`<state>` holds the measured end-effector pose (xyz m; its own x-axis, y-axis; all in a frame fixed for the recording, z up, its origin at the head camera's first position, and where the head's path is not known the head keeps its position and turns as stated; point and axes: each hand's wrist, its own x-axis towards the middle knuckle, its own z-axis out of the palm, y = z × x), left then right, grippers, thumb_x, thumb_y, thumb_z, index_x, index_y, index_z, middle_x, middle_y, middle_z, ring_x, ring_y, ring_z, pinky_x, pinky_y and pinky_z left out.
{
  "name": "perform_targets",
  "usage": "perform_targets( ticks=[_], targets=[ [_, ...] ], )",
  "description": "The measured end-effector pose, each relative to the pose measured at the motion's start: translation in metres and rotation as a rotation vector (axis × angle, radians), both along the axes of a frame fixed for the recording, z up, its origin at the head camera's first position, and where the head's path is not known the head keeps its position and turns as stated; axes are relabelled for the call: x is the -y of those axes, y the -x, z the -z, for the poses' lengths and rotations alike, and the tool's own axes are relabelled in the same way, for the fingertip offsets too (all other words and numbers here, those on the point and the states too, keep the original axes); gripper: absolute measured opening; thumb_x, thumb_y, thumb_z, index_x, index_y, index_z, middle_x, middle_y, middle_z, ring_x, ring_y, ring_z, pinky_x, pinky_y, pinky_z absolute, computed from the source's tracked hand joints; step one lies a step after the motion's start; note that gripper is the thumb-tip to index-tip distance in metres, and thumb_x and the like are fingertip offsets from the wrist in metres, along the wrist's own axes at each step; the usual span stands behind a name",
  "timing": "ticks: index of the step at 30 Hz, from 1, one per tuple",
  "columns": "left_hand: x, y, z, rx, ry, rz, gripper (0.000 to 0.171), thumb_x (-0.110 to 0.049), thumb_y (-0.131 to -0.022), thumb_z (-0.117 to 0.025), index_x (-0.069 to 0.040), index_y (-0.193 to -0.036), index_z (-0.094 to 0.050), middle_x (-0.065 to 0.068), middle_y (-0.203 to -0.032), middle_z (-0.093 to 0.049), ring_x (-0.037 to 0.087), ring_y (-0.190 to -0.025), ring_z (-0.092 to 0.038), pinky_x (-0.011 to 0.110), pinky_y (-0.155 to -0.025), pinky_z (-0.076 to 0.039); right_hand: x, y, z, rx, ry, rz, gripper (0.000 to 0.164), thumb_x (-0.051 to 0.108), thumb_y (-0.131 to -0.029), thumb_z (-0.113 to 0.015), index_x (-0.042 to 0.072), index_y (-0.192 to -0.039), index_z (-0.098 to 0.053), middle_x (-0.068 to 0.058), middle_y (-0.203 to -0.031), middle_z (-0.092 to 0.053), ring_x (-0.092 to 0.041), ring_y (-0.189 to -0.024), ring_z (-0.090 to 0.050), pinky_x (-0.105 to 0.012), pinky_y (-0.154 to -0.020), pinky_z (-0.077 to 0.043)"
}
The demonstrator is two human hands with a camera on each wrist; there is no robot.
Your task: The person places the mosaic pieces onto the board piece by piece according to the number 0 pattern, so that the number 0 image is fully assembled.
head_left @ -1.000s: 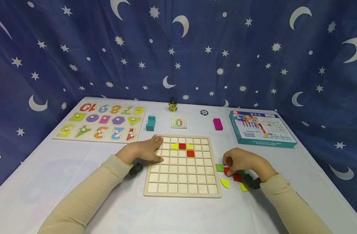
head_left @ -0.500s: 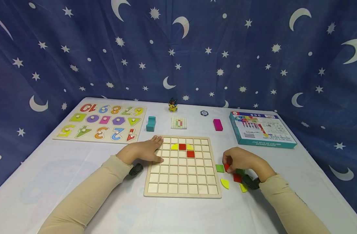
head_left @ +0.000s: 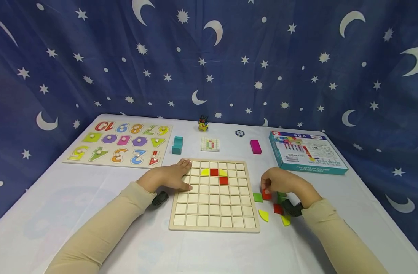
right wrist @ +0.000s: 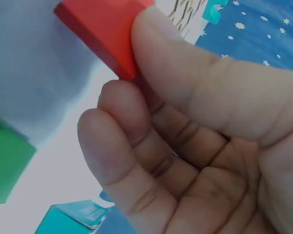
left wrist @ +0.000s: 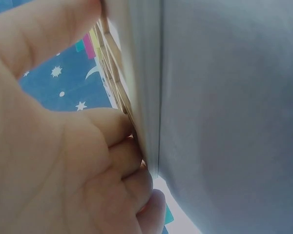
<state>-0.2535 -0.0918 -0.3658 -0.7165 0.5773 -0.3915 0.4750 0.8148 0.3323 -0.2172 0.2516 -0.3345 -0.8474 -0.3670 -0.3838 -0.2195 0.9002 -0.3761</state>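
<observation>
My right hand pinches a red square tile between thumb and fingers, just past the right edge of the wooden grid board. My left hand rests on the board's left edge, fingers spread and nearly straight. Within the grid sit a red tile between two yellow quarter-circles, and a second red tile one row nearer. Around the right hand lie a green tile, a red tile, a yellow quarter-circle and more pieces partly hidden by the wrist.
Behind the board are a small pattern card, a teal block, a magenta block, a chip and a toy figure. A number puzzle lies left; a flat box lies right.
My right hand has lifted slightly, and the red tile now tilts up in its fingers. The left hand stays in place on the board.
</observation>
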Motion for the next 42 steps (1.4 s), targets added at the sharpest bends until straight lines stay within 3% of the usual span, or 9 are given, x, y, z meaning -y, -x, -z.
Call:
perform_targets(
  ticks=[10,18,29,42],
  targets=[
    [0.000,0.000,0.001,-0.002,0.007,0.001,0.087,-0.044,-0.089,-0.054,0.003,-0.146,-0.009,0.018,-0.154,-0.002,0.031,-0.142,0.003,0.044,-0.115,-0.008,0.018,0.008,-0.011,-0.053,0.035,-0.064,0.011,-0.002,-0.081,-0.064,0.008,-0.076,-0.062,0.000,-0.068,-0.052,-0.014,-0.067,-0.047,-0.025,-0.060,-0.041],
    [-0.001,0.001,0.001,0.002,0.015,-0.003,0.088,-0.045,-0.088,-0.054,0.002,-0.146,-0.008,0.017,-0.154,-0.001,0.030,-0.142,0.004,0.044,-0.115,-0.008,0.047,0.016,-0.008,-0.104,0.065,-0.128,0.011,0.001,-0.082,-0.065,0.009,-0.075,-0.062,0.001,-0.067,-0.050,-0.014,-0.067,-0.047,-0.025,-0.061,-0.040],
    [-0.001,0.001,-0.001,-0.011,0.021,0.012,0.088,-0.045,-0.089,-0.053,0.003,-0.146,-0.008,0.017,-0.154,0.000,0.030,-0.142,0.005,0.044,-0.115,-0.007,0.079,0.024,-0.006,-0.100,0.113,-0.188,0.008,0.001,-0.082,-0.065,0.007,-0.078,-0.063,0.002,-0.069,-0.054,-0.013,-0.067,-0.047,-0.024,-0.062,-0.041],
    [-0.001,0.000,0.000,-0.008,0.025,0.002,0.088,-0.046,-0.089,-0.054,0.002,-0.146,-0.008,0.017,-0.154,0.000,0.030,-0.142,0.004,0.043,-0.115,-0.007,0.097,0.023,0.007,-0.080,0.102,-0.174,0.003,0.005,-0.083,-0.067,0.005,-0.081,-0.064,0.001,-0.071,-0.053,-0.013,-0.068,-0.046,-0.024,-0.062,-0.040]
  ],
)
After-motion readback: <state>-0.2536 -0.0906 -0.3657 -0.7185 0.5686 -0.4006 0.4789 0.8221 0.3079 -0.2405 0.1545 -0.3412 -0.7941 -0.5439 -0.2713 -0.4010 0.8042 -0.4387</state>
